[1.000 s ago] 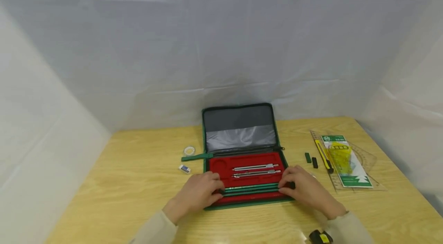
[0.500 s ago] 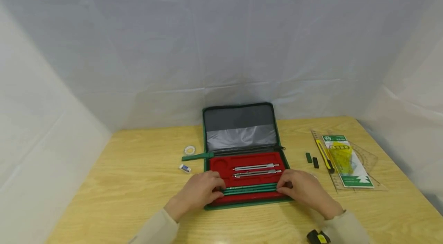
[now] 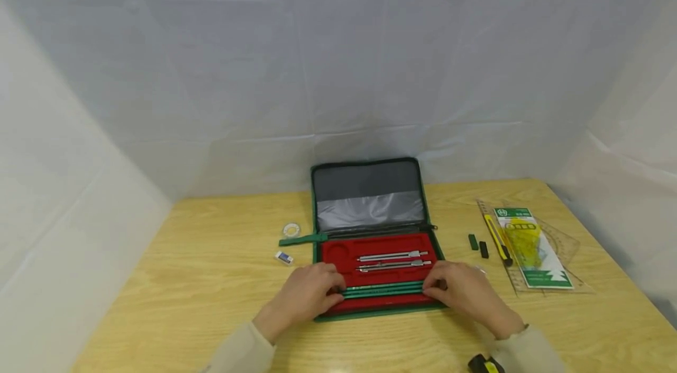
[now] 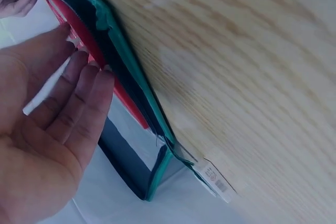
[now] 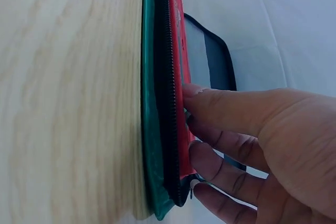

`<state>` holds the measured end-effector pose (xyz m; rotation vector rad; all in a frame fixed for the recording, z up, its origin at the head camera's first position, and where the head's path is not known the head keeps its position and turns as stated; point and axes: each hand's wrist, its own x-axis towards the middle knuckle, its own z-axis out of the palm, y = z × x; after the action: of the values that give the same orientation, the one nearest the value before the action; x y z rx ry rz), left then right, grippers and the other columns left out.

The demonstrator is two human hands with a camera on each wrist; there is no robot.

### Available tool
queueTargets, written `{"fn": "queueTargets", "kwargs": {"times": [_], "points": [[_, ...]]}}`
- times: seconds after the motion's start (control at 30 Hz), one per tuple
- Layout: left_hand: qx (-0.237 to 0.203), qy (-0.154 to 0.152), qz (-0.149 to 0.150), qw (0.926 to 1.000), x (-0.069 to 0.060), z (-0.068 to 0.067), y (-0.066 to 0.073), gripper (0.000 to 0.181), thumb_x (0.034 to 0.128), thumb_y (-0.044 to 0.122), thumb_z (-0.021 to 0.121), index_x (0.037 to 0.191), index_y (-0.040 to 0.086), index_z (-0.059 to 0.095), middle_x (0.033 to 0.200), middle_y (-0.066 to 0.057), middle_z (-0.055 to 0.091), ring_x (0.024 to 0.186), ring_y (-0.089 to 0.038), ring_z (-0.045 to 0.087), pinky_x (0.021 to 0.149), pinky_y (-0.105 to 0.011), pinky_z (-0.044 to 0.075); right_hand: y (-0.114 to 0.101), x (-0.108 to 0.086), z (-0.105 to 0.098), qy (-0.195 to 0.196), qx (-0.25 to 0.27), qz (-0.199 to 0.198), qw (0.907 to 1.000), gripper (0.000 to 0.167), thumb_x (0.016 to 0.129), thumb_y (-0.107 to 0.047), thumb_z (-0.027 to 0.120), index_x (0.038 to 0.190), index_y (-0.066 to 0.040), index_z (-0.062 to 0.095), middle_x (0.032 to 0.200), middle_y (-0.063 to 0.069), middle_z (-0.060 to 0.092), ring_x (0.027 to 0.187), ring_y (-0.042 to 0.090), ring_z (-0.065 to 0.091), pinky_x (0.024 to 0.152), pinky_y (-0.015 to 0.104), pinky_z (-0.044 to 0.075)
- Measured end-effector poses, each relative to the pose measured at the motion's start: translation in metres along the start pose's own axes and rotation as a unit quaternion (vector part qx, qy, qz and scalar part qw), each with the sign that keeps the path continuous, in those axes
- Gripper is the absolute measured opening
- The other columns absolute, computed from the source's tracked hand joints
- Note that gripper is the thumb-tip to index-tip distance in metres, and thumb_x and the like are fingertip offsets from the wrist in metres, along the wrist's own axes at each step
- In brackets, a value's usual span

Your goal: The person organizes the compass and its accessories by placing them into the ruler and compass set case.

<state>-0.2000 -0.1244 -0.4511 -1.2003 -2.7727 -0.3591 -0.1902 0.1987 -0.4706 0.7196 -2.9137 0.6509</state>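
Note:
A green zip case (image 3: 367,180) lies unfolded on the wooden table, its grey-lined lid tipped back. Its red tray (image 3: 344,267) holds two silver compasses (image 3: 394,266). Several green pencils (image 3: 383,289) lie side by side across the tray's near part. My left hand (image 3: 303,295) holds their left ends between thumb and fingers. At the right ends, my right hand (image 3: 468,292) pinches the pencils. In the left wrist view, the left fingers (image 4: 79,93) reach over the tray's edge. The right thumb (image 5: 226,103) touches the tray side in the right wrist view; the pencils are mostly hidden there.
Left of the case lie a tape roll (image 3: 291,230) and an eraser (image 3: 284,257). To the right are two small dark blocks (image 3: 478,245), a yellow utility knife (image 3: 498,241), a packet (image 3: 534,249) and clear set squares (image 3: 568,244). A black-yellow object (image 3: 485,364) sits near the right sleeve.
My right hand has shifted slightly left and nearer along the pencils, which now lie closer together. The left hand has stayed nearly still.

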Motion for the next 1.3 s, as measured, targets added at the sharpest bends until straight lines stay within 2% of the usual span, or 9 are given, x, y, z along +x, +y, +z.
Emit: {"fn": "queueTargets", "kwargs": {"times": [0.17,0.27,0.37,0.43,0.57,0.67,0.8,1.03,1.3], "points": [[0.003,0.015,-0.003,0.9999,-0.006,-0.004,-0.004,0.008,0.0866,0.029,0.071,0.089,0.021,0.072,0.086,0.012,0.059,0.078,-0.007,0.057,0.063,-0.026,0.049,-0.001,0.002,0.000,0.005,0.003,0.024,0.9997,0.010,0.082,-0.026,0.076,0.082,-0.032,0.068,0.081,-0.022,0.057,0.070,-0.003,0.053,0.061,0.023,0.047],[0.016,0.042,-0.012,0.9989,-0.010,-0.005,-0.010,0.011,0.0878,0.029,0.069,0.093,0.020,0.072,0.092,0.010,0.060,0.083,-0.009,0.058,0.068,-0.028,0.050,-0.003,0.003,0.000,0.031,-0.004,0.036,0.9989,0.008,0.085,-0.028,0.074,0.092,-0.029,0.070,0.094,-0.014,0.062,0.085,0.008,0.059,0.073,0.033,0.051],[0.029,0.065,-0.031,0.9970,-0.011,-0.008,-0.017,0.014,0.0879,0.029,0.069,0.098,0.019,0.072,0.099,0.007,0.060,0.090,-0.012,0.058,0.071,-0.031,0.051,-0.003,0.006,0.002,0.055,-0.014,0.040,0.9976,0.020,0.088,-0.032,0.070,0.106,-0.023,0.070,0.113,-0.003,0.064,0.104,0.021,0.058,0.085,0.045,0.049],[0.038,0.074,-0.043,0.9956,-0.012,-0.009,-0.022,0.017,0.0874,0.028,0.070,0.102,0.019,0.071,0.105,0.004,0.060,0.096,-0.015,0.058,0.075,-0.034,0.051,-0.002,0.007,0.002,0.060,-0.009,0.035,0.9975,0.030,0.090,-0.033,0.067,0.116,-0.018,0.067,0.126,0.005,0.059,0.114,0.028,0.053,0.090,0.050,0.046],[0.057,0.084,-0.064,0.9928,-0.016,-0.012,-0.032,0.025,0.0869,0.028,0.070,0.110,0.018,0.070,0.120,-0.003,0.060,0.110,-0.021,0.055,0.082,-0.043,0.049,0.002,0.010,0.004,0.054,0.006,0.022,0.9983,0.044,0.092,-0.036,0.063,0.131,-0.014,0.059,0.144,0.010,0.043,0.129,0.035,0.039,0.096,0.056,0.038],[0.064,0.097,-0.072,0.9905,-0.020,-0.012,-0.041,0.030,0.0856,0.027,0.072,0.114,0.015,0.068,0.125,-0.007,0.058,0.114,-0.026,0.053,0.085,-0.047,0.047,0.003,0.011,0.005,0.048,0.013,0.011,0.9987,0.049,0.093,-0.036,0.062,0.136,-0.013,0.054,0.149,0.012,0.035,0.135,0.038,0.030,0.099,0.059,0.034],[0.065,0.113,-0.084,0.9879,-0.025,-0.011,-0.054,0.036,0.0833,0.024,0.074,0.116,0.011,0.068,0.125,-0.009,0.059,0.114,-0.029,0.053,0.088,-0.049,0.045,0.003,0.015,0.006,0.044,0.010,-0.001,0.9990,0.050,0.094,-0.038,0.059,0.138,-0.013,0.052,0.150,0.012,0.034,0.136,0.038,0.027,0.101,0.059,0.031],[0.070,0.088,-0.121,0.9862,-0.035,-0.009,-0.074,0.036,0.0845,0.020,0.072,0.117,0.007,0.065,0.126,-0.012,0.057,0.111,-0.031,0.055,0.085,-0.048,0.047,0.000,0.024,0.009,0.024,-0.005,-0.011,0.9996,0.052,0.095,-0.041,0.057,0.138,-0.013,0.052,0.151,0.013,0.032,0.136,0.040,0.027,0.102,0.059,0.029],[0.063,0.067,-0.135,0.9865,-0.045,-0.009,-0.087,0.035,0.0814,0.011,0.074,0.115,0.005,0.066,0.119,-0.010,0.061,0.105,-0.029,0.058,0.084,-0.045,0.049,-0.009,0.037,0.014,0.018,-0.002,-0.030,0.9994,0.048,0.094,-0.037,0.060,0.135,-0.011,0.055,0.149,0.016,0.034,0.134,0.042,0.030,0.103,0.058,0.029]]}}
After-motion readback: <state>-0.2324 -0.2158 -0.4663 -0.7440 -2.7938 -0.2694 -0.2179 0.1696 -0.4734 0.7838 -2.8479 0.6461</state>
